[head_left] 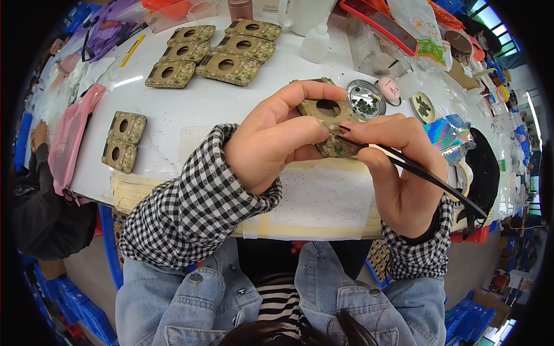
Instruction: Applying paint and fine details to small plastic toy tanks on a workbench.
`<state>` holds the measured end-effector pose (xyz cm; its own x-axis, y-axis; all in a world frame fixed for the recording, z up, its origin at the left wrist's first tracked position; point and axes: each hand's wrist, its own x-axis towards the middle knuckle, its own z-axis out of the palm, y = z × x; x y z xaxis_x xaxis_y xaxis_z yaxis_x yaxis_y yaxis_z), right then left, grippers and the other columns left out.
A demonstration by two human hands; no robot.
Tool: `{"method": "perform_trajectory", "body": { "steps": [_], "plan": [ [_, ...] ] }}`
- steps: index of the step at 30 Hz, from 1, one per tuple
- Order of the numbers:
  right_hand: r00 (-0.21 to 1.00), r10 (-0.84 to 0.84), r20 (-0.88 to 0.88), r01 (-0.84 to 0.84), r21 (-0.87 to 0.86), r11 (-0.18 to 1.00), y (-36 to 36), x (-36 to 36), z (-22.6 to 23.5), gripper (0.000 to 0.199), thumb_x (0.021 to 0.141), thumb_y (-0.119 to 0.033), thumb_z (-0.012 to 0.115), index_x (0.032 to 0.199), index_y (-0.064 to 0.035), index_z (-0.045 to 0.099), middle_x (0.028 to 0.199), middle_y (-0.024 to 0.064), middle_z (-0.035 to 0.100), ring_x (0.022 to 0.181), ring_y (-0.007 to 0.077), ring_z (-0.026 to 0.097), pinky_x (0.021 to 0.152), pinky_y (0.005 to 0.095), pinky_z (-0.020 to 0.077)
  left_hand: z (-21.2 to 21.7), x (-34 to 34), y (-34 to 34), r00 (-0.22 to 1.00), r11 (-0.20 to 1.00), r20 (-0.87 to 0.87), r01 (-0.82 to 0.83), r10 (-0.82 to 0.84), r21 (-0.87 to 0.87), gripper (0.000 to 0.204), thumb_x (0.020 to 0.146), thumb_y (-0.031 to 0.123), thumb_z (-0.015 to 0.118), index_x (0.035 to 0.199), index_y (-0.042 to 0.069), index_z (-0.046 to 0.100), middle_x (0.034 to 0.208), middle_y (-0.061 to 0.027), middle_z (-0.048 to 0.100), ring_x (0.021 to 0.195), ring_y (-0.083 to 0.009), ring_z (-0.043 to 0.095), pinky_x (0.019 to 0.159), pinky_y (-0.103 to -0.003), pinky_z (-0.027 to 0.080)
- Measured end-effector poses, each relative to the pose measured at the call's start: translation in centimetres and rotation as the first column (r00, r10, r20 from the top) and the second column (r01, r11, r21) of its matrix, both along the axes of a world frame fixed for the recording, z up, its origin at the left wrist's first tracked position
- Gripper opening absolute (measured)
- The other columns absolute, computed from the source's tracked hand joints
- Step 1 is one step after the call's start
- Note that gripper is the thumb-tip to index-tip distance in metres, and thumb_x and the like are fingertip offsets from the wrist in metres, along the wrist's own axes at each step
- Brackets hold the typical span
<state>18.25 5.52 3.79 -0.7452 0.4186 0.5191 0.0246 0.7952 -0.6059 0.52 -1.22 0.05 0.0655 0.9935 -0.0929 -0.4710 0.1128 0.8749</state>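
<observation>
My left hand (259, 135) is closed around a camouflage-patterned plate (341, 147) with a round hole, holding it tilted above the near part of the table. Between the fingers of my right hand (407, 161) is a pair of black tweezers (430, 180). The tweezer tips rest at the plate's face, just below the hole and close to my left thumb. Whether the tips grip anything is too small to tell. Beyond the plate stands a round clear dish (359, 87) with small dark green pieces in it. Part of another camouflage piece (314, 82) shows behind my left fingers.
Several camouflage plates (234, 68) lie in rows at the back left, with more (120, 141) at the left. A white squeeze bottle (315, 44), pink round object (389, 89) and clear box (375, 49) stand farther back. White paper (311, 202) covers the front edge. A neighbour's dark sleeve (46, 213) is at far left.
</observation>
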Motion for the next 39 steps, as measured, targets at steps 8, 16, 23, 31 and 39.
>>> {"method": "perform_trajectory", "body": {
  "steps": [8, 16, 23, 31, 39],
  "plan": [
    [1.000, -0.004, 0.019, 0.003, 0.021, 1.000, 0.0, 0.0, 0.1, 0.017, 0.088, -0.011, 0.060, 0.095, 0.0046, 0.060, 0.093, 0.0163, 0.064, 0.084, 0.0218, 0.062, 0.076, 0.0308, 0.0476, 0.1, 0.1, 0.0, 1.000, 1.000, 0.012, -0.004, 0.004, -0.009, 0.046, 0.085, 0.007, 0.046, 0.130, 0.003, 0.040, 0.119, -0.0068, 0.052, 0.106, -0.0141, 0.056, 0.090, -0.032, 0.048],
    [1.000, -0.001, 0.025, 0.000, 0.043, 0.999, 0.0, 0.1, 0.2, 0.020, 0.088, -0.015, 0.061, 0.095, 0.0037, 0.060, 0.092, 0.0166, 0.065, 0.085, 0.0234, 0.062, 0.076, 0.0314, 0.0480, 0.1, 0.1, 0.0, 0.998, 1.000, -0.068, -0.010, 0.010, -0.003, 0.044, 0.085, 0.004, 0.046, 0.129, 0.003, 0.041, 0.112, -0.0069, 0.055, 0.100, -0.0136, 0.058, 0.085, -0.031, 0.050],
    [0.999, 0.007, 0.037, -0.008, 0.032, 0.999, -0.1, 0.1, 0.2, 0.024, 0.088, -0.018, 0.062, 0.094, 0.0045, 0.059, 0.091, 0.0174, 0.066, 0.086, 0.0243, 0.062, 0.077, 0.0321, 0.0483, -0.2, 0.2, 0.0, 0.998, 1.000, -0.056, -0.026, 0.027, 0.007, 0.043, 0.085, 0.004, 0.046, 0.128, 0.003, 0.042, 0.112, -0.0084, 0.057, 0.098, -0.0144, 0.059, 0.085, -0.031, 0.050],
    [0.998, 0.005, -0.065, -0.006, -0.015, 1.000, 0.3, 0.5, 0.1, 0.029, 0.094, -0.023, 0.052, 0.094, 0.0060, 0.053, 0.091, 0.0192, 0.065, 0.086, 0.0245, 0.062, 0.079, 0.0339, 0.0484, 0.1, 0.2, 0.0, 1.000, 1.000, -0.011, -0.011, 0.011, -0.009, 0.045, 0.084, 0.007, 0.044, 0.129, 0.003, 0.041, 0.117, -0.0100, 0.055, 0.105, -0.0167, 0.058, 0.091, -0.033, 0.048],
    [0.931, -0.053, -0.360, 0.011, -0.116, 0.993, 1.3, 1.1, -0.9, 0.024, 0.095, -0.019, 0.049, 0.100, 0.0051, 0.052, 0.090, 0.0153, 0.066, 0.086, 0.0172, 0.060, 0.082, 0.0288, 0.0445, 0.9, 0.1, 0.0, 0.981, 0.998, 0.192, -0.010, 0.020, -0.056, 0.042, 0.086, 0.007, 0.043, 0.127, 0.002, 0.042, 0.117, -0.0120, 0.053, 0.105, -0.0215, 0.058, 0.094, -0.036, 0.047]
  ]
}}
